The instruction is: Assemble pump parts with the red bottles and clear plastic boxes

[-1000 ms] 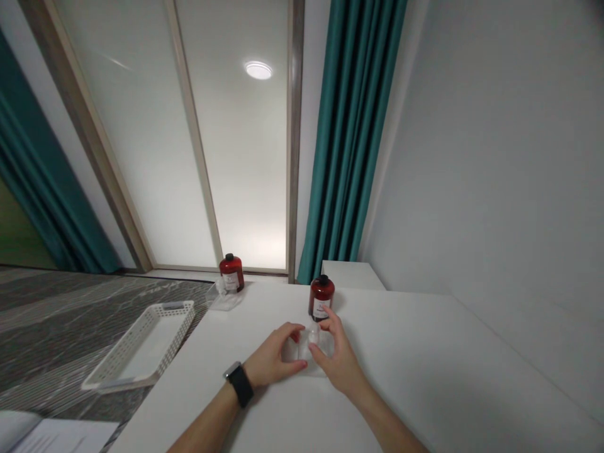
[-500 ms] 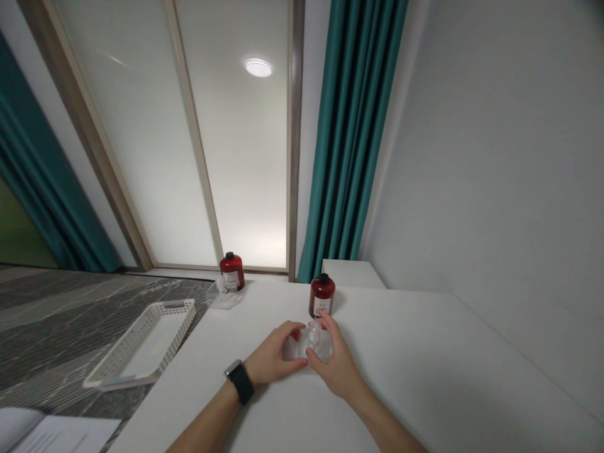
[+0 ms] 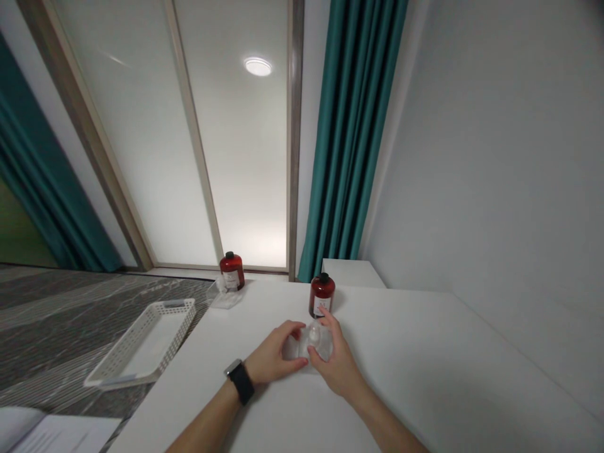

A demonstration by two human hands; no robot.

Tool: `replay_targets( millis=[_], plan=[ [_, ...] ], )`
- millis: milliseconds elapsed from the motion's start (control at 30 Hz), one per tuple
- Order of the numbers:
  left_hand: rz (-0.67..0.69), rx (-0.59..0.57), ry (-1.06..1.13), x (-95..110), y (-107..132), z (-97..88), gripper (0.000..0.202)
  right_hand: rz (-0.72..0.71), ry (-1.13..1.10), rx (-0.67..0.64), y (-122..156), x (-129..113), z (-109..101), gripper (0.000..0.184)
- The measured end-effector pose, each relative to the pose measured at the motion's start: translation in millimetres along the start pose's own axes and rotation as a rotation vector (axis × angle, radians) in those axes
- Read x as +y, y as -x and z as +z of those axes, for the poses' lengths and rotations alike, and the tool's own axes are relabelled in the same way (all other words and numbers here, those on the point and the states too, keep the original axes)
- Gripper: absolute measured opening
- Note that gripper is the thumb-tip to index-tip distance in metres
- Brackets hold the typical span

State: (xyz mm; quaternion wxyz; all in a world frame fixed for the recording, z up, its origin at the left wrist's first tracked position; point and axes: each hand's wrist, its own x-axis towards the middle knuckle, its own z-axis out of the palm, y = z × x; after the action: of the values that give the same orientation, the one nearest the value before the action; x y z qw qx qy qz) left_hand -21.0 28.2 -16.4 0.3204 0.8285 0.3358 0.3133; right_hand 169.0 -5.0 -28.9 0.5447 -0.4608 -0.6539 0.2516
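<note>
A clear plastic container (image 3: 306,347) with a rounded knob-like part (image 3: 314,331) on top rests on the white table. My left hand (image 3: 276,353), with a black-banded watch on the wrist, curls around its left side, thumb toward the near edge. From the right, my right hand (image 3: 336,355) grips it, thumb near the knob and fingers around the far side. The exact shape of the container is partly hidden by my fingers. Just behind stands a dark red bottle (image 3: 322,292) with a black cap and a white label, close to my right fingertips.
At the table's far left corner is another red bottle (image 3: 232,267), with a clear plastic piece (image 3: 225,299) in front. Left of the table lies a white perforated basket (image 3: 172,343); open papers (image 3: 66,434) are nearer me. A wall (image 3: 495,157) runs along the right.
My right thumb and fingers have shifted very slightly on the clear container, and its knob part looks a little lower. My left hand and the bottles have stayed put.
</note>
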Motion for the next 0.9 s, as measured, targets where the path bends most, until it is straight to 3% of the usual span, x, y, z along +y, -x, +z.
replay_targets(
  millis=[167, 367, 900],
  plan=[
    [-0.006, -0.001, -0.014, -3.9, 1.1, 0.9, 0.058, 0.053, -0.035, 0.054, -2.5, 5.4, 1.4, 0.071],
    [0.002, 0.007, -0.009, -6.2, 1.8, 1.5, 0.058, 0.005, -0.097, -0.021, -3.7, 12.3, 0.0, 0.08],
    [-0.005, -0.006, -0.001, -2.9, 0.5, 0.9, 0.058, 0.033, -0.092, -0.05, -2.9, 6.6, -2.5, 0.077]
  ],
)
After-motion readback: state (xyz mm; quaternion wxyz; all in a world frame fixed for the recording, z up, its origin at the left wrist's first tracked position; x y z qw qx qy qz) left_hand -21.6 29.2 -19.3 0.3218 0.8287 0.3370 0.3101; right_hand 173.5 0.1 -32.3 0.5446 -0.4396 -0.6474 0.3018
